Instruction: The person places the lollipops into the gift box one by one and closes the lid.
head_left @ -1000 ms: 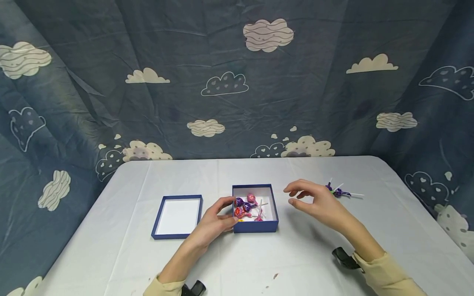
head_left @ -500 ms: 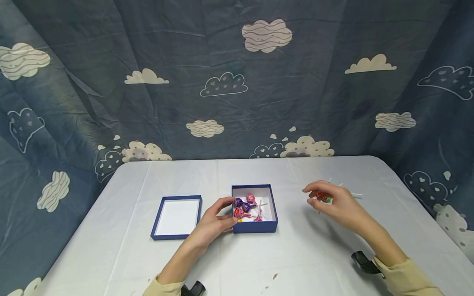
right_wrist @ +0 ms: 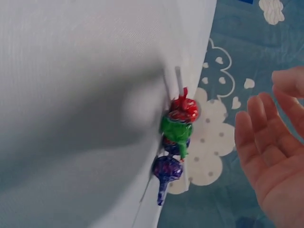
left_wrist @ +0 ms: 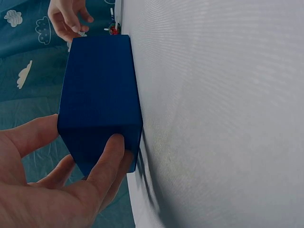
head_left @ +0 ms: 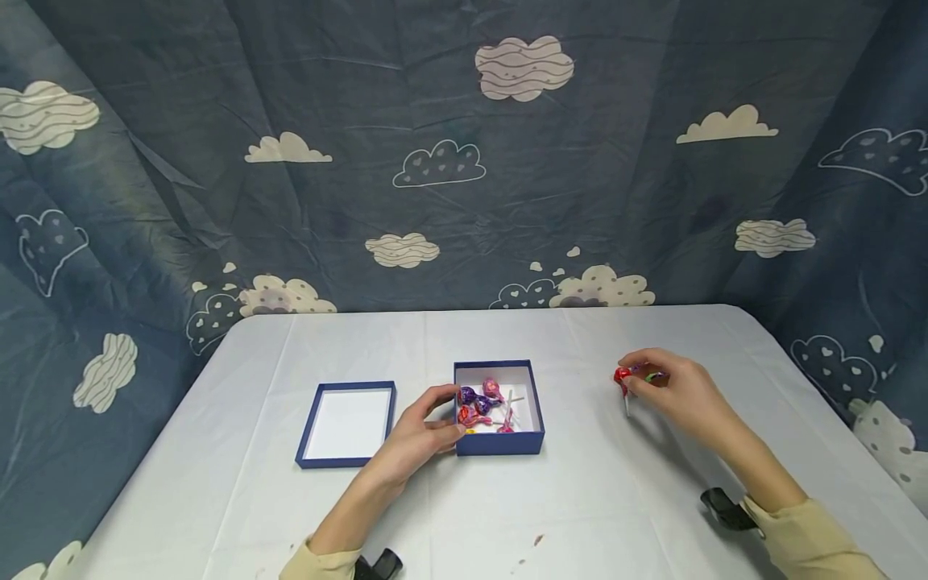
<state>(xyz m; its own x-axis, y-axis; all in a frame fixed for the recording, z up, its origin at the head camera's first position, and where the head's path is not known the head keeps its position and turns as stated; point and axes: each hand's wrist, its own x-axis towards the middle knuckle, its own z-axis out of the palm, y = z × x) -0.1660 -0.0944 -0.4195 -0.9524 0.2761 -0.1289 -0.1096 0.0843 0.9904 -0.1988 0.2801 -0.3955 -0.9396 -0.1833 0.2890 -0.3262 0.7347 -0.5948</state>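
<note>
My left hand (head_left: 424, 427) rests against the left side of a blue box (head_left: 500, 445), its fingers touching the outer wall and rim. In the left wrist view two fingertips lie on the near face of the blue box (left_wrist: 97, 80). Inside are several wrapped lollipops (head_left: 482, 403), purple, pink and red. At the right, my right hand (head_left: 670, 391) hovers over loose lollipops, partly covering them; a red lollipop (head_left: 622, 376) shows beside its fingertips. In the right wrist view the hand (right_wrist: 275, 156) has nothing between its fingers, apart from red, green (right_wrist: 176, 129) and purple lollipops (right_wrist: 167, 168).
A blue-rimmed lid (head_left: 348, 424), white inside, lies left of the box. All stand on a table with a white cloth (head_left: 580, 515). A dark curtain (head_left: 435, 209) with clouds hangs behind the table's far edge. Small brownish marks (head_left: 539, 540) dot the cloth in front.
My right hand has moved right, away from the box and over the loose lollipops, exposing the red one at its left. The left hand and the box have stayed still.
</note>
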